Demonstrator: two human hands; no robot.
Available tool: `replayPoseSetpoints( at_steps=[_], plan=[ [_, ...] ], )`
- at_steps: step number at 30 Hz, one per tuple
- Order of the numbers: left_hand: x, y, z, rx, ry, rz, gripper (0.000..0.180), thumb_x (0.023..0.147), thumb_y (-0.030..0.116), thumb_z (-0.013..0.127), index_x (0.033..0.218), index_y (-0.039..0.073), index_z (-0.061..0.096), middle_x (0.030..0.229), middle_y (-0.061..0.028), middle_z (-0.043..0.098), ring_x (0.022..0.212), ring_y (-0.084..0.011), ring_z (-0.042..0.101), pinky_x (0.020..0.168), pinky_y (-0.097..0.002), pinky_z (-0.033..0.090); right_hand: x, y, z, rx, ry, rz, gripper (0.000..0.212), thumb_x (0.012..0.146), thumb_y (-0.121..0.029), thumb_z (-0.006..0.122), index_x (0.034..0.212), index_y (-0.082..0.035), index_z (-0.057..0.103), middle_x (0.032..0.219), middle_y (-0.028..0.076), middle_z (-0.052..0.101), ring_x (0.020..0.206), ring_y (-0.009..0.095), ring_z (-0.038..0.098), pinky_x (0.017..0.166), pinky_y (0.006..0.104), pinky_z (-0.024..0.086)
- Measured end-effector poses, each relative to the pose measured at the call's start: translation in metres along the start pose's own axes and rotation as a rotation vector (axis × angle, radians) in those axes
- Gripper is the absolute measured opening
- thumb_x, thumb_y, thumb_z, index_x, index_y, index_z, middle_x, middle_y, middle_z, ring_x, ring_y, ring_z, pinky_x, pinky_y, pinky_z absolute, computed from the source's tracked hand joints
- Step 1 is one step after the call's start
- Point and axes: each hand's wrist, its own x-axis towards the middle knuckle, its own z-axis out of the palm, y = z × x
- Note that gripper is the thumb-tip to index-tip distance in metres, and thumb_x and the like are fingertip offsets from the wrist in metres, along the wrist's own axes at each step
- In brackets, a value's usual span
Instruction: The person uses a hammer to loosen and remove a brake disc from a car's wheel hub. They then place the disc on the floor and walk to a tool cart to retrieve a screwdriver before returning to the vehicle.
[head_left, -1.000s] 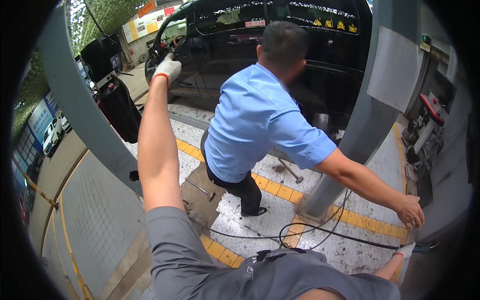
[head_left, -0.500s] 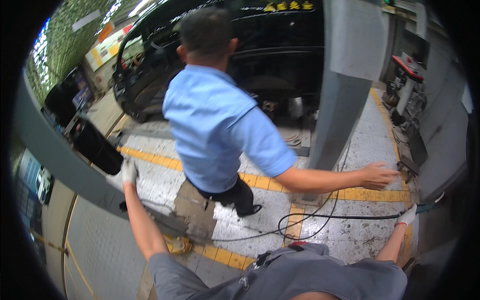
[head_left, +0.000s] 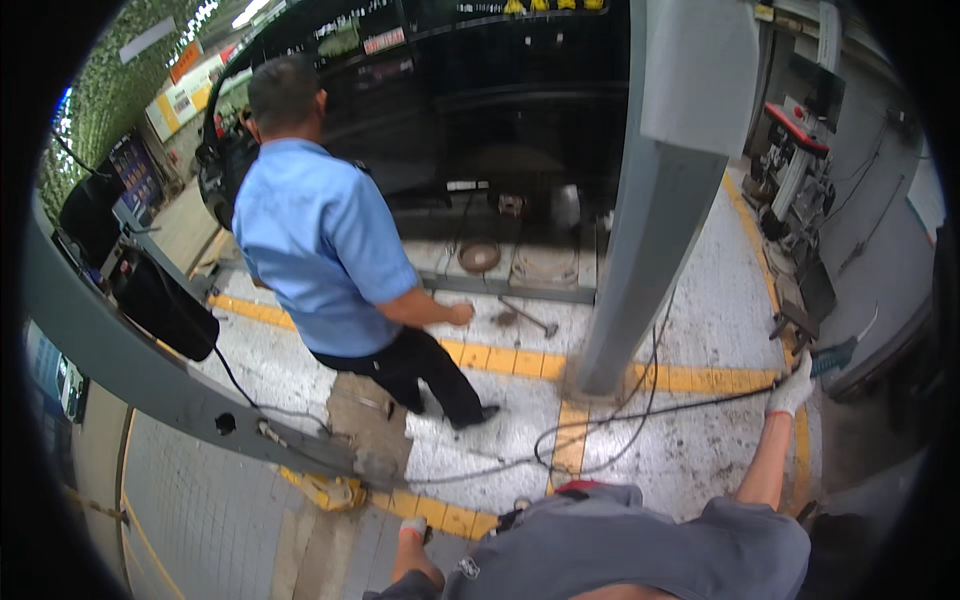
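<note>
My right hand, in a white glove, is closed around a teal-green hand-held tool at the right. A thin pale hook or wire sticks up from the tool's far end; its exact kind is not clear. A black cable runs from this hand to the left and loops on the floor. Low in the view, close to my body, is my gloved left hand. It is small and partly hidden, so I cannot make out its fingers.
A person in a light-blue shirt stands ahead, beside a black vehicle. A grey post rises at centre right, and a grey beam crosses the left. Equipment with a red-edged top stands along the right wall.
My left hand has come down from the beam at the left to near my body. My right hand has risen slightly with the tool. The person has moved left and lowered the outstretched arm.
</note>
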Motion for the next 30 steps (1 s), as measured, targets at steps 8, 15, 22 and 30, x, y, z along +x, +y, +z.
replayPoseSetpoints(
  at_steps=[8, 15, 22, 30],
  plan=[
    [-0.020, 0.025, 0.008, -0.282, 0.020, 0.050, 0.025, 0.106, 0.024, 0.058, 0.096, 0.004, 0.066, 0.076, -0.0108, 0.065, 0.051, -0.0220, 0.057, 0.045, -0.0380, 0.047, -0.107, -0.051, 0.094, 0.236, -0.618, 0.129, 0.024, 0.108, -0.030, 0.074, 0.095, -0.016, 0.059, 0.071, -0.005, 0.044, 0.048, 0.009, 0.034, 0.046, 0.0303, 0.030],
    [-0.032, 0.026, 0.031, -0.222, 0.014, 0.114, 0.023, 0.108, 0.026, 0.057, 0.115, 0.008, 0.068, 0.083, -0.0106, 0.068, 0.055, -0.0209, 0.058, 0.050, -0.0367, 0.049, -0.163, -0.058, 0.119, 0.256, -0.955, 0.171, 0.034, 0.116, -0.034, 0.059, 0.090, -0.014, 0.053, 0.072, -0.004, 0.038, 0.055, 0.009, 0.038, 0.050, 0.0290, 0.032],
    [-0.030, -0.018, 0.050, -0.227, -0.075, -0.036, 0.023, 0.109, 0.027, 0.058, 0.117, 0.008, 0.067, 0.082, -0.0096, 0.067, 0.056, -0.0215, 0.059, 0.051, -0.0385, 0.052, -0.202, -0.046, 0.137, 0.202, -0.974, 0.155, 0.031, 0.116, -0.033, 0.059, 0.093, -0.013, 0.053, 0.073, -0.003, 0.039, 0.054, 0.009, 0.038, 0.049, 0.0288, 0.032],
    [-0.008, -0.016, 0.052, 0.043, -0.066, 0.079, 0.036, 0.110, 0.033, 0.056, 0.121, 0.004, 0.075, 0.099, -0.0167, 0.078, 0.072, -0.0288, 0.072, 0.061, -0.0428, 0.058, -0.228, -0.019, 0.160, 0.169, -1.043, 0.103, 0.069, 0.113, -0.038, 0.065, 0.170, -0.014, 0.037, 0.073, -0.005, 0.036, 0.046, 0.009, 0.034, 0.041, 0.0275, 0.035]
  ],
)
